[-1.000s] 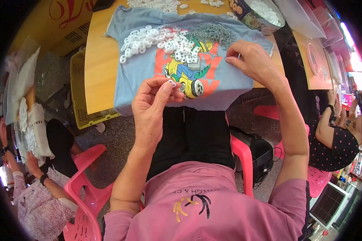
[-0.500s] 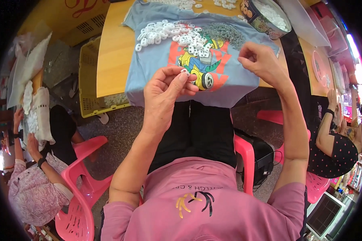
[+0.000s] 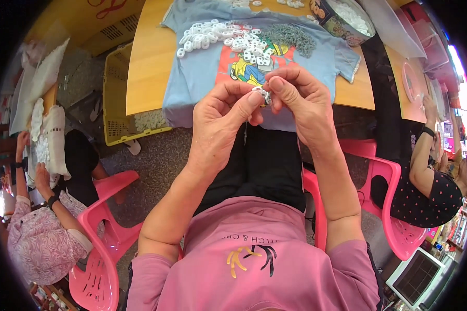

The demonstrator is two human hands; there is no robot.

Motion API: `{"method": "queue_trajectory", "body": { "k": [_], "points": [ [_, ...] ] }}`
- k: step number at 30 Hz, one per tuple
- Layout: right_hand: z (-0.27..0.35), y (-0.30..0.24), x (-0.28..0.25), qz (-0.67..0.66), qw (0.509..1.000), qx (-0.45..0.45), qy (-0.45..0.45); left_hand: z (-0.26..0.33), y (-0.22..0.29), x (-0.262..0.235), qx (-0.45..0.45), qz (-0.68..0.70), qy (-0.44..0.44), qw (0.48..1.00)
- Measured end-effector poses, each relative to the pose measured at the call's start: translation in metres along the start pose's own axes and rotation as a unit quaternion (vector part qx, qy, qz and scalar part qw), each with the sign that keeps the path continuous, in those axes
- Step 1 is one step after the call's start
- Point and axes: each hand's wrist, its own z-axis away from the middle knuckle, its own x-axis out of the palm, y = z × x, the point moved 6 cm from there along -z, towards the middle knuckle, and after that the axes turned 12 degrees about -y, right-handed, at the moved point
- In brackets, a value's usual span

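Over the near edge of the table my two hands meet. My left hand [image 3: 216, 116] pinches a small white plastic piece [image 3: 258, 89] between thumb and forefinger. The fingers of my right hand [image 3: 307, 106] are closed at its side, on a small grey part [image 3: 266, 96] that touches the white piece; its exact kind is too small to tell. Beyond them, a blue printed T-shirt [image 3: 184, 96] is spread on the table. On it lie a heap of white plastic pieces [image 3: 205, 36] with holes and a heap of small grey parts [image 3: 291, 39].
A round tin [image 3: 342, 36] of white pieces stands at the far right of the wooden table [image 3: 148, 67]. Below left is a yellow crate [image 3: 114, 98]. Pink chairs [image 3: 101, 233] flank me. One person [image 3: 52, 238] works on the left, another [image 3: 433, 194] on the right.
My right hand has come left from beside the grey heap to meet my left hand, and a small grey part now shows at the white piece. The left hand has shifted slightly right.
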Motion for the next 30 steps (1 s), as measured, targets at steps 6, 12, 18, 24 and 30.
{"method": "queue_trajectory", "body": {
  "k": [6,12,18,24,30],
  "points": [
    [0.006,0.005,0.012,-0.049,0.999,-0.021,0.002,0.003,0.005,0.004,0.019,0.006,-0.005,1.000],
    [0.006,0.008,0.015,-0.115,0.993,-0.002,-0.011,0.004,0.009,0.006,0.021,0.005,-0.004,1.000],
    [0.006,0.006,0.015,-0.090,0.996,0.011,-0.006,0.005,0.009,0.005,0.027,-0.005,-0.002,1.000],
    [0.008,-0.001,0.017,-0.028,0.999,-0.015,0.003,0.006,0.012,0.007,0.040,-0.030,0.000,0.999],
    [0.009,0.003,0.020,-0.038,0.999,-0.005,0.005,0.007,0.013,0.009,0.045,-0.032,-0.006,0.998]
  ]
}}
